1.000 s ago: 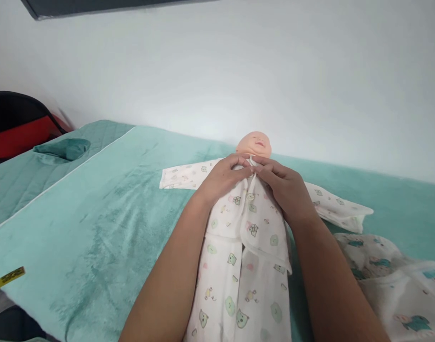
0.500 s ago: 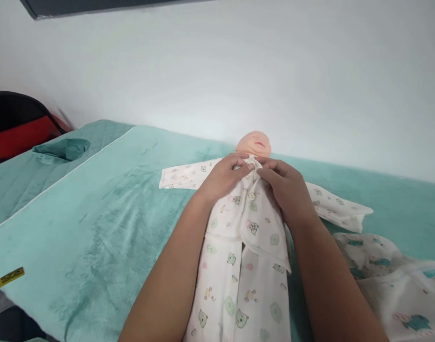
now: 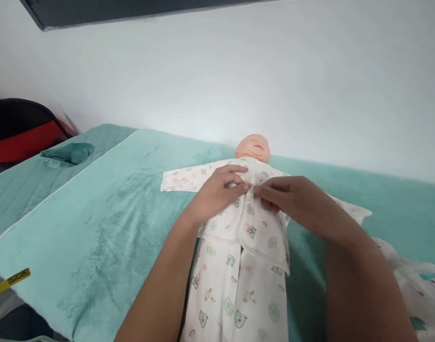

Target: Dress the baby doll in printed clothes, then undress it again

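Note:
A baby doll (image 3: 253,147) lies face up, its head near the wall, in a white baby shirt (image 3: 262,232) printed with small animals. Matching baby trousers (image 3: 217,289) cover its legs. On the chest, my left hand (image 3: 224,187) has its thumb and a bent finger at the shirt's front opening, index finger stretched over the cloth. From the other side my right hand (image 3: 288,194) pinches the front edge between thumb and index finger. A button (image 3: 249,199) shows just below the fingertips; what lies exactly between them is hidden.
The doll lies on a green plush cover (image 3: 107,223), with a quilted green section (image 3: 21,190) at left. White printed cloth (image 3: 417,285) is bunched at right. A black and red object (image 3: 21,133) stands at far left; a yellow strip (image 3: 11,282) is lower left.
Both hands have moved down from the doll's neck to mid-chest along the shirt's front opening. The collar now shows, and my right wrist has swung outward.

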The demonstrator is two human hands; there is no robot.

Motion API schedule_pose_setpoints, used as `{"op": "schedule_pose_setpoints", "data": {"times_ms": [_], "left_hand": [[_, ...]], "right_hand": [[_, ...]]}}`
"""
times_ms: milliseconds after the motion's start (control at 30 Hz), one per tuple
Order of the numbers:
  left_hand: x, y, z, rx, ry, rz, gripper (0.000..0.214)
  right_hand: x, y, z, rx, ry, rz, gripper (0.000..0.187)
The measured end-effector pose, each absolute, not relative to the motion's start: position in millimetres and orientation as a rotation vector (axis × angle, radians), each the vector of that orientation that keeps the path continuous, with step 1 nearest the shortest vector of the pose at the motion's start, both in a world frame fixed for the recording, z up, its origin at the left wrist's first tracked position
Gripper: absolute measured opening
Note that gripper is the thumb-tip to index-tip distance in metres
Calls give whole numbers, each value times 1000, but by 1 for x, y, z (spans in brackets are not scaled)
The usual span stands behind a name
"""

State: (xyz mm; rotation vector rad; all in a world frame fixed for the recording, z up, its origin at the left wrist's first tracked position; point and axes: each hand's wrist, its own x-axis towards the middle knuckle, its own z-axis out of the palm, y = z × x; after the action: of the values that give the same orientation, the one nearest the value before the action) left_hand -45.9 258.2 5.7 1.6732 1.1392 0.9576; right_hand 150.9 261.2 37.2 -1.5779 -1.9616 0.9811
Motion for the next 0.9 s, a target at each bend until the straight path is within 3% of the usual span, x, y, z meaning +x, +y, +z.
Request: {"op": "schedule_pose_setpoints", "data": {"times_ms": [900], "left_hand": [[-55, 247, -12, 1505, 993, 986, 11]], "right_hand": [[140, 262, 28, -1535, -2067, 1071, 34]]}}
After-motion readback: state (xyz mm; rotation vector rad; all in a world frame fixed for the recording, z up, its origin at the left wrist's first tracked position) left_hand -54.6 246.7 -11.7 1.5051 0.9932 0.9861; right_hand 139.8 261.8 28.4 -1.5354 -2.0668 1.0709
